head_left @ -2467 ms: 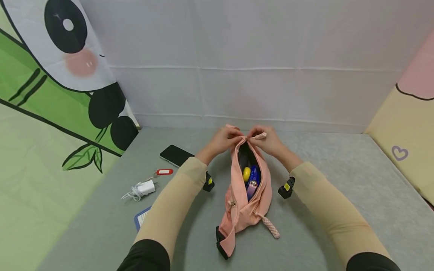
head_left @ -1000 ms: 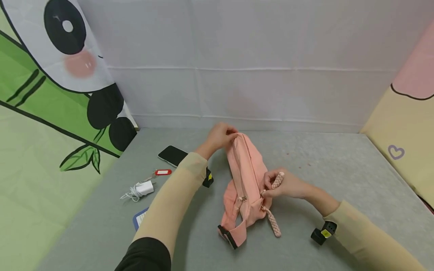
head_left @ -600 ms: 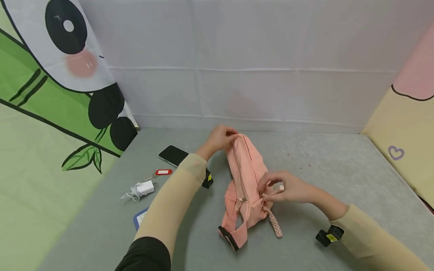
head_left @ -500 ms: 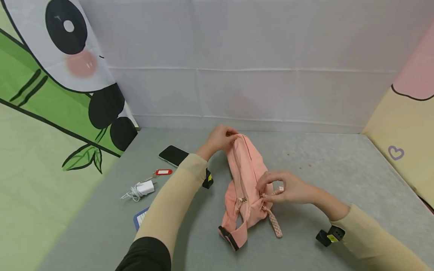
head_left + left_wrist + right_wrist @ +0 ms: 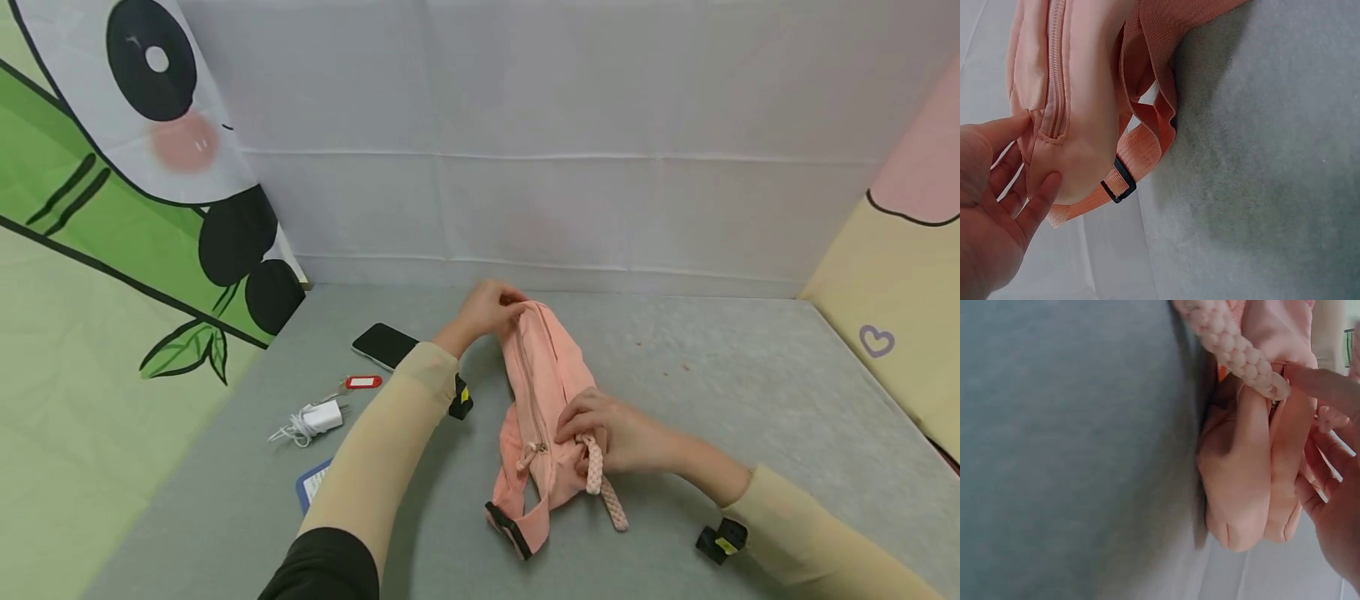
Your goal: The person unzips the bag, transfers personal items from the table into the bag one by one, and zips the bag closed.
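Note:
A pink waist bag [image 5: 551, 375] lies lengthwise on the grey table, its front pocket zipper [image 5: 1055, 69] and main opening both drawn together. At the bag's far end my left hand [image 5: 486, 317] pinches the fabric beside the zip's end, thumb on one face and fingers on the other. My right hand [image 5: 622, 429] grips the near end of the bag from the right side, with its thumb and fingers on opposite faces. A braided zip pull [image 5: 595, 467] hangs down by the right fingers, and a second braided pull [image 5: 1235, 353] dangles close to it. The bag's contents are hidden.
Left of the bag lie a black phone [image 5: 384, 344], a red key tag [image 5: 363, 382], a white charger [image 5: 326, 416] with coiled cable, and a blue-edged card [image 5: 311, 485] partly behind the left sleeve. The strap's black buckle [image 5: 508, 530] rests at the near end.
Earlier the bag gaped, showing blue and yellow things, with both hands at its far end. The right hand has come to the near end and the opening has shut. The left hand stays.

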{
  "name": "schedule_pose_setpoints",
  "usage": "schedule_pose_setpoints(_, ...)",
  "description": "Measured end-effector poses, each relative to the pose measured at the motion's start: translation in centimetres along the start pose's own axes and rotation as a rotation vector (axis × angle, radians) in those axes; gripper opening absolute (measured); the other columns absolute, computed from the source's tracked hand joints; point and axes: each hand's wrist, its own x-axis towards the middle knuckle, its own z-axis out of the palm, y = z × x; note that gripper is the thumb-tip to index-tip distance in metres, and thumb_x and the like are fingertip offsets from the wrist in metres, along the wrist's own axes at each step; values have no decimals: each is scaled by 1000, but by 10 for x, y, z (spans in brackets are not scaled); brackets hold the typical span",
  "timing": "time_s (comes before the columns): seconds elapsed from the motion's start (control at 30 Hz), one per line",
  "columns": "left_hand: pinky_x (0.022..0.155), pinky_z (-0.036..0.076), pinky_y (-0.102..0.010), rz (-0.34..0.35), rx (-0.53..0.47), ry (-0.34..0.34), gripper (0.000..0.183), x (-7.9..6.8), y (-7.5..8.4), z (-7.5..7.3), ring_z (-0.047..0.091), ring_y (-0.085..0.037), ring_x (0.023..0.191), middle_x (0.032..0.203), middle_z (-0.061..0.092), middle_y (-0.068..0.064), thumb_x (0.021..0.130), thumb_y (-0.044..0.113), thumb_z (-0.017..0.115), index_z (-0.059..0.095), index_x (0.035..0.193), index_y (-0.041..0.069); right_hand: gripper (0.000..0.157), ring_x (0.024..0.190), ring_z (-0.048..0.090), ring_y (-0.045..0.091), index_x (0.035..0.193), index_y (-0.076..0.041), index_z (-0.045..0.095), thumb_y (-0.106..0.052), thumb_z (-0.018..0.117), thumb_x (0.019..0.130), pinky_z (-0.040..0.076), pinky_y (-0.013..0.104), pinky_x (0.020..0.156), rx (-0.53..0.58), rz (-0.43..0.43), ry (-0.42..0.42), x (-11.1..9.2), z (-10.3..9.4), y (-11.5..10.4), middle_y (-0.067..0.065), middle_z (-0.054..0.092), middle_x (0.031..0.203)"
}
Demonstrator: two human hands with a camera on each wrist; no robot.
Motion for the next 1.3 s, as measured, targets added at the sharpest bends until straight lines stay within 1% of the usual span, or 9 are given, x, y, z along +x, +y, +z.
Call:
schedule_pose_setpoints(0.2, 86, 49, -34, 9, -1, -1, 24, -1, 0, 0, 62, -21, 102, 110, 68, -7, 97, 21, 62, 72, 115, 7, 37, 92, 49, 9, 92, -22, 71, 8, 72, 69, 44, 27, 75, -11, -36, 9, -5, 3, 4, -9, 57, 98)
schedule_pose_setpoints(0.33, 87, 49, -33, 33, -1, 5, 24, -2, -2, -1, 63, -21, 102, 110, 69, -8, 97, 21, 63, 72, 114, 6, 36, 90, 50, 9, 89, -21, 70, 9, 71, 69, 45, 26, 72, -4, -63, 56, -7, 4, 6, -9, 58, 97)
schedule_pose_setpoints(0.5, 88, 49, -35, 37, -43, 19, 23, -7, -6, -5, 62, -23, 103, 111, 68, -9, 96, 18, 65, 73, 113, 6, 39, 91, 52, 13, 89, -20, 71, 13, 71, 68, 46, 28, 69, 44, -45, 124, -9, 3, 5, -6, 61, 97)
schedule_pose_setpoints(0.6, 90, 48, -37, 69, -60, 32, 21, -13, -7, -9, 59, -24, 110, 115, 67, -10, 95, 16, 66, 73, 112, 6, 40, 90, 54, 15, 89, -18, 72, 16, 70, 67, 47, 31, 69, 84, -26, 154, -11, 2, 5, -3, 63, 96)
schedule_pose_setpoints(0.77, 82, 50, -35, 162, -92, 31, 19, -28, -5, -15, 61, -22, 102, 111, 68, -8, 93, 13, 68, 73, 109, 5, 39, 89, 55, 15, 88, -19, 73, 15, 72, 67, 47, 32, 71, 124, 18, 167, -13, 0, 6, -3, 64, 94)
schedule_pose_setpoints(0.83, 76, 51, -34, 179, -123, 12, 18, -37, -3, -15, 61, -19, 93, 105, 69, -5, 92, 12, 68, 74, 108, 5, 39, 88, 55, 14, 87, -20, 73, 14, 72, 68, 47, 32, 71, 136, 35, 161, -14, -1, 7, -5, 63, 94)
schedule_pose_setpoints(1.0, 72, 51, -29, 216, -167, -58, 17, -60, 3, -8, 61, -12, 88, 100, 69, 1, 92, 14, 69, 74, 107, 7, 41, 87, 54, 11, 85, -23, 71, 15, 71, 68, 47, 33, 70, 161, 53, 148, -15, -3, 13, -8, 62, 93)
schedule_pose_setpoints(1.17, 71, 53, -29, 252, -232, -146, 19, -83, 12, 2, 64, -14, 86, 94, 70, 2, 92, 14, 70, 73, 108, 6, 38, 87, 55, 13, 84, -21, 72, 14, 73, 68, 47, 33, 71, 164, 23, 155, -15, -5, 16, -6, 63, 92)
schedule_pose_setpoints(1.3, 74, 54, -30, 250, -302, -192, 18, -94, 19, 7, 64, -14, 85, 94, 71, 3, 91, 14, 71, 74, 107, 6, 36, 87, 56, 15, 84, -18, 72, 14, 75, 68, 47, 31, 74, 170, -16, 177, -14, -7, 18, -2, 63, 92)
